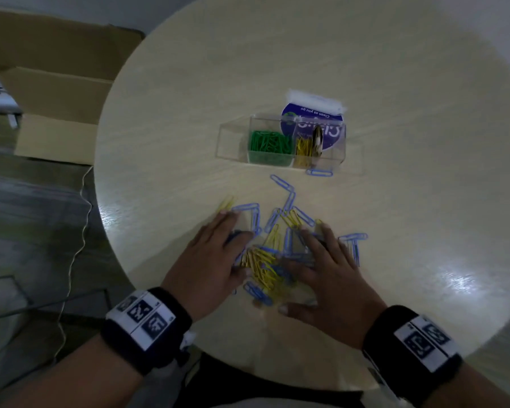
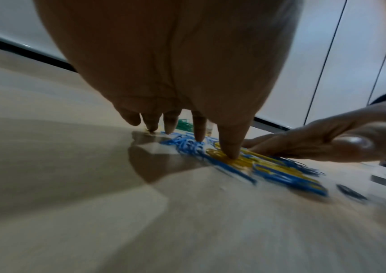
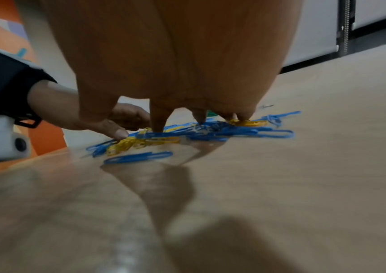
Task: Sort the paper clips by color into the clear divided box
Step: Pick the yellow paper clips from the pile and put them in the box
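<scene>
Both hands lie spread and flat on the mixed pile of paper clips (image 1: 265,260), holding nothing: the left hand (image 1: 211,260) presses its straight fingertips (image 2: 230,153) onto the pile's left side, the right hand (image 1: 327,275) onto its right side, so the loose clips sit under and between them. Seen from the pile, the clear divided box (image 1: 280,142) stands farther out across the desk (image 1: 395,83) and slightly to the right, apart from the pile, its long axis running left to right; I judge the right hand the nearer one to carry clips there. In the box, one compartment holds green clips (image 1: 270,144) and the one to its right holds a few yellow clips (image 1: 304,148); the leftmost compartment looks empty. The pile holds blue clips (image 3: 138,157) and yellow ones tangled together, too many and too blurred to count; one blue clip (image 1: 318,172) lies just in front of the box.
</scene>
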